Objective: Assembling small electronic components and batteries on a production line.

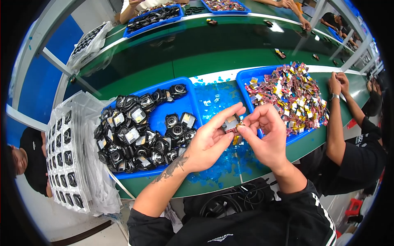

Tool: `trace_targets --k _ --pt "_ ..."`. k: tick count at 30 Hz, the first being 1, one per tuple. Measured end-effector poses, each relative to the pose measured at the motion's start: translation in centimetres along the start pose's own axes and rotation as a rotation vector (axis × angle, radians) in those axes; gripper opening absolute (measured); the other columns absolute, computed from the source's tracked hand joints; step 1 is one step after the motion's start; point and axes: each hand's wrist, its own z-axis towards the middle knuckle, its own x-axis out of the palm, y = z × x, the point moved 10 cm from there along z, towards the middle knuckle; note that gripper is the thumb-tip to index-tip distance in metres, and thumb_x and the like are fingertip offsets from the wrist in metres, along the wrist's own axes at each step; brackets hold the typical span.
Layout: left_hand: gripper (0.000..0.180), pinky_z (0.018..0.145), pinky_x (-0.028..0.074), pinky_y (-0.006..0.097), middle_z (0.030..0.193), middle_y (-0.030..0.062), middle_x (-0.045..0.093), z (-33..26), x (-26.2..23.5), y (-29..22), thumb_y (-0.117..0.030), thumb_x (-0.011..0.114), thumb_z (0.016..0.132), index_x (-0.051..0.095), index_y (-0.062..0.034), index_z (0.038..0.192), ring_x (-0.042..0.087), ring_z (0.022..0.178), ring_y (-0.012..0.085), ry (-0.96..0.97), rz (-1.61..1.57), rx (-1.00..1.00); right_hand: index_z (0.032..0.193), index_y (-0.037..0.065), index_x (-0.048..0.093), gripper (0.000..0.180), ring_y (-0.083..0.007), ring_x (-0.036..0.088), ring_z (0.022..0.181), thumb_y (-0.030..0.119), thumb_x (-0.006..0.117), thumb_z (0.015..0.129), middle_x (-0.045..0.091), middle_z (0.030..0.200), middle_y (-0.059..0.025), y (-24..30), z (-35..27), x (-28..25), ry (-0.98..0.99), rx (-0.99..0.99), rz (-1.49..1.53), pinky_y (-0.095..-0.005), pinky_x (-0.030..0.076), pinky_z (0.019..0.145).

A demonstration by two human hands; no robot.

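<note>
Over the bench, between two blue trays, my left hand grips a dark watch case between thumb and fingers, its grey inner side showing. My right hand is closed in a pinch at the case's right edge, on a small part with a reddish strip and a gold-coloured bit. The exact kind of that part is too small to make out. Left of my hands, black watch cases lie heaped in a blue tray. To the right, small reddish pieces with white and yellow tabs overfill another blue tray.
Blue film scraps litter the green bench between the trays. Stacked clear blister trays with watch cases stand at the left. Beyond runs a dark green conveyor carrying a few parts. A co-worker's arms rest close on the right. Black cables lie below the bench edge.
</note>
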Motion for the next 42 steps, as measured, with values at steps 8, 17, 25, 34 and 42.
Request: trace_targets --k 8,17,25,34,42 --pt "0.061 0.110 0.035 0.035 0.151 0.0226 0.035 -0.3 -0.2 -0.3 0.007 0.039 0.096 0.017 -0.0031 0.152 0.043 0.135 0.0244 -0.157 0.083 0.063 0.122 0.000 0.056 0.046 -0.0131 0.061 0.079 -0.003 0.072 0.079 0.063 0.093 -0.0071 0.8 0.0 0.8 -0.019 -0.145 -0.166 -0.0250 0.051 0.064" --pt "0.070 0.105 0.042 0.038 0.153 0.0261 0.026 -1.1 -2.4 -0.7 0.005 0.044 0.095 0.007 -0.0042 0.153 0.047 0.132 0.0281 -0.465 0.267 0.152 0.128 0.005 0.056 0.052 -0.0043 0.055 0.072 -0.002 0.072 0.078 0.062 0.087 0.0009 -0.9 4.8 2.1 0.213 0.093 -0.024 -0.0213 0.048 0.067" --pt "0.044 0.092 0.053 0.043 0.128 0.0215 0.057 -3.9 6.0 -5.7 -0.005 0.066 0.080 0.055 -0.0124 0.122 0.060 0.112 0.0304 -0.230 1.395 0.939 0.111 0.001 0.061 0.049 -0.0214 0.062 0.090 0.006 0.082 0.066 0.063 0.100 -0.0107 -12.1 24.2 1.1 0.209 0.407 -0.547 -0.0366 0.055 0.070" --pt "0.052 0.094 0.053 0.041 0.129 0.0153 0.058 -4.7 6.8 -4.2 -0.008 0.063 0.082 0.050 -0.0184 0.131 0.057 0.118 0.0257 -0.142 1.416 0.931 0.117 0.003 0.061 0.052 -0.0199 0.064 0.088 0.014 0.080 0.070 0.065 0.096 -0.0094 -11.5 24.7 0.9 0.189 0.365 -0.746 -0.0354 0.055 0.073" --pt "0.052 0.098 0.050 0.041 0.128 0.0133 0.059 -5.4 6.8 -5.2 -0.007 0.064 0.079 0.053 -0.0192 0.128 0.058 0.117 0.0253 -0.183 1.389 0.986 0.109 0.007 0.068 0.032 -0.0329 0.064 0.095 0.023 0.073 0.083 0.065 0.101 -0.0149 0.2 6.6 16.9 1.018 -0.483 -0.817 -0.0415 0.052 0.084"
